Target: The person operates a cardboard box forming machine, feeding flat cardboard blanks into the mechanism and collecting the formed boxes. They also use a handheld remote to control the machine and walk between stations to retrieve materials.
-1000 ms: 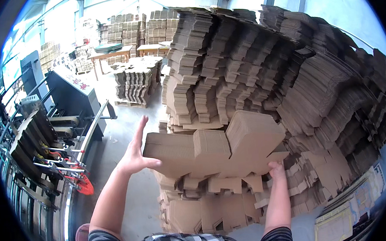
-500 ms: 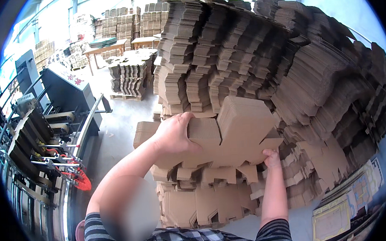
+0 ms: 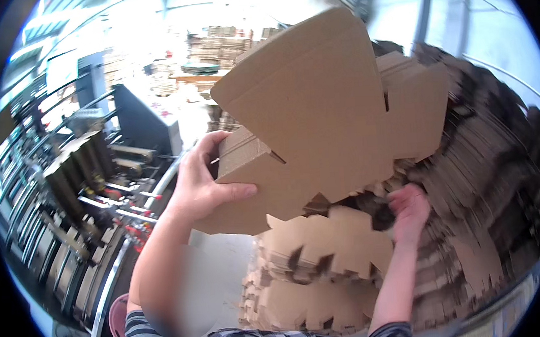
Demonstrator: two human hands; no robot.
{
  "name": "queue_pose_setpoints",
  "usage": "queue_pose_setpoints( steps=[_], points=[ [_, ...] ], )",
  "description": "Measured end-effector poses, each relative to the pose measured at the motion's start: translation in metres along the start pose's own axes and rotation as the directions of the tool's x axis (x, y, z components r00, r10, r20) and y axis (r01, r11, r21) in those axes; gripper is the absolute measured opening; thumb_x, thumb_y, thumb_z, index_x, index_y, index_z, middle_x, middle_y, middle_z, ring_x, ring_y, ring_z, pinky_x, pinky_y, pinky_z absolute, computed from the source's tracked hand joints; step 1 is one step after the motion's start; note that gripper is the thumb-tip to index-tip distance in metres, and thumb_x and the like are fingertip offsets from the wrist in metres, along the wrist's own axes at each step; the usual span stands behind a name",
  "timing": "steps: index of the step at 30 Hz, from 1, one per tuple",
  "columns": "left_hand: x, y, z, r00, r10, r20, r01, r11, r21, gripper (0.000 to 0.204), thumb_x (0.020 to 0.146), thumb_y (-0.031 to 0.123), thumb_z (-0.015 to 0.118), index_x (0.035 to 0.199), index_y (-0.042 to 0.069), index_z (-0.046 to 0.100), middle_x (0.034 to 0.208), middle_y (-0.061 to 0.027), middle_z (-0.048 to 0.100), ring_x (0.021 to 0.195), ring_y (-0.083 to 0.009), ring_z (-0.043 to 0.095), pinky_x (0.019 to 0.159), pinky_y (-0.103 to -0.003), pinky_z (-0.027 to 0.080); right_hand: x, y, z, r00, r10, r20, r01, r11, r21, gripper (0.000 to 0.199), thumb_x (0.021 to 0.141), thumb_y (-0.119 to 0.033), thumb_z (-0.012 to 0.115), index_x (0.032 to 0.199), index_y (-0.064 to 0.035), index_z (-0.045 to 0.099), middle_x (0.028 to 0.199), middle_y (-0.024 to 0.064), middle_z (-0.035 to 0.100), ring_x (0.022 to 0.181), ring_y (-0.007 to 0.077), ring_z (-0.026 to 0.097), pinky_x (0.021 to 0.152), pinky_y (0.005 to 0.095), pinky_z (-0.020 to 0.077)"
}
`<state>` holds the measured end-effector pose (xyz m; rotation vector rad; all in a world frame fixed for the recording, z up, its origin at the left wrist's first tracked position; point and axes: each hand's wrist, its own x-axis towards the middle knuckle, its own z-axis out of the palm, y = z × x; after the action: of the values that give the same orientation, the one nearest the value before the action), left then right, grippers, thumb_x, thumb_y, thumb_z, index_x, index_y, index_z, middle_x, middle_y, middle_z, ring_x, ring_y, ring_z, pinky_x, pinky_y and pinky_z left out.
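A thick bundle of flat die-cut cardboard blanks (image 3: 323,128) is raised and tilted in front of me, its wide rounded flap pointing up. My left hand (image 3: 204,183) is closed on the bundle's left end, with the thumb flat on the near face and the fingers over the far edge. Below the bundle's lower right corner is my right hand (image 3: 410,209), smeared by motion. Its fingers look bent, and a gap shows between it and the bundle. Beneath lies a pile of similar blanks (image 3: 324,242), partly hidden by the raised bundle.
To the left stands a machine (image 3: 110,184) with rails, rollers and a dark side panel. High stacks of cardboard blanks (image 3: 485,149) rise on the right. More stacks (image 3: 216,48) stand at the back beside a table. A pink stool or tub (image 3: 120,320) is at lower left.
The bundle has come up off the pile, nearer to me, and tilted with its right side higher. My right hand has left its lower right edge. The view has swung right-to-left across the scene.
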<state>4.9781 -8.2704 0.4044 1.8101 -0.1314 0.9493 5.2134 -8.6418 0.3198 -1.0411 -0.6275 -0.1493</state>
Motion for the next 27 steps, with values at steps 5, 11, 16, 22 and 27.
queue_pose_setpoints(
  steps=[5, 11, 16, 22, 27],
  points=[
    [-0.029, -0.003, -0.060, 0.990, -0.131, -0.057, 0.136, 0.986, 0.095, 0.079, 0.055, 0.026, 0.085, 0.121, 0.002, 0.049, 0.110, -0.0126, 0.059, 0.104, -0.0220, 0.057, 0.091, -0.033, 0.045, -0.017, 0.140, 0.114, 0.970, 0.061, 0.235, -0.066, 0.998, 0.015, 0.057, 0.081, -0.035, 0.069, 0.122, -0.0026, 0.047, 0.113, 0.0084, 0.060, 0.103, 0.0246, 0.058, 0.085, 0.0365, 0.0477],
    [-0.095, -0.021, -0.176, 0.969, -0.211, -0.128, 0.231, 0.957, 0.176, 0.078, 0.058, 0.026, 0.084, 0.121, -0.003, 0.047, 0.109, -0.0168, 0.059, 0.105, -0.0236, 0.058, 0.093, -0.034, 0.044, -0.091, 0.152, 0.305, 0.907, 0.277, 0.318, -0.380, 0.863, 0.332, 0.076, 0.070, -0.035, 0.078, 0.132, -0.0083, 0.042, 0.127, 0.0036, 0.050, 0.118, 0.0232, 0.049, 0.100, 0.0390, 0.0423],
    [-0.134, -0.036, -0.266, 0.884, -0.446, -0.137, 0.459, 0.885, 0.082, 0.078, 0.059, 0.029, 0.083, 0.121, -0.005, 0.048, 0.110, -0.0179, 0.060, 0.104, -0.0238, 0.059, 0.090, -0.034, 0.046, -0.144, 0.185, 0.370, 0.816, 0.259, 0.517, -0.408, 0.891, 0.197, 0.072, 0.068, -0.030, 0.078, 0.128, -0.0078, 0.044, 0.120, 0.0051, 0.052, 0.112, 0.0245, 0.053, 0.093, 0.0400, 0.0472],
    [-0.162, -0.049, -0.365, 0.751, -0.623, -0.220, 0.643, 0.765, 0.028, 0.079, 0.060, 0.031, 0.082, 0.120, -0.008, 0.048, 0.107, -0.0194, 0.061, 0.098, -0.0250, 0.062, 0.088, -0.034, 0.047, -0.186, 0.197, 0.482, 0.602, 0.460, 0.653, -0.653, 0.754, 0.071, 0.071, 0.067, -0.023, 0.073, 0.129, -0.0082, 0.041, 0.117, 0.0066, 0.051, 0.108, 0.0266, 0.054, 0.084, 0.0444, 0.0517],
    [-0.143, -0.052, -0.430, 0.747, -0.609, -0.268, 0.655, 0.744, 0.135, 0.083, 0.059, 0.037, 0.082, 0.120, -0.008, 0.048, 0.108, -0.0203, 0.060, 0.100, -0.0270, 0.061, 0.088, -0.033, 0.047, -0.187, 0.236, 0.571, 0.698, 0.369, 0.613, -0.599, 0.771, 0.219, 0.072, 0.068, -0.030, 0.073, 0.130, -0.0100, 0.041, 0.119, 0.0057, 0.051, 0.111, 0.0250, 0.053, 0.088, 0.0428, 0.0494]
  ],
)
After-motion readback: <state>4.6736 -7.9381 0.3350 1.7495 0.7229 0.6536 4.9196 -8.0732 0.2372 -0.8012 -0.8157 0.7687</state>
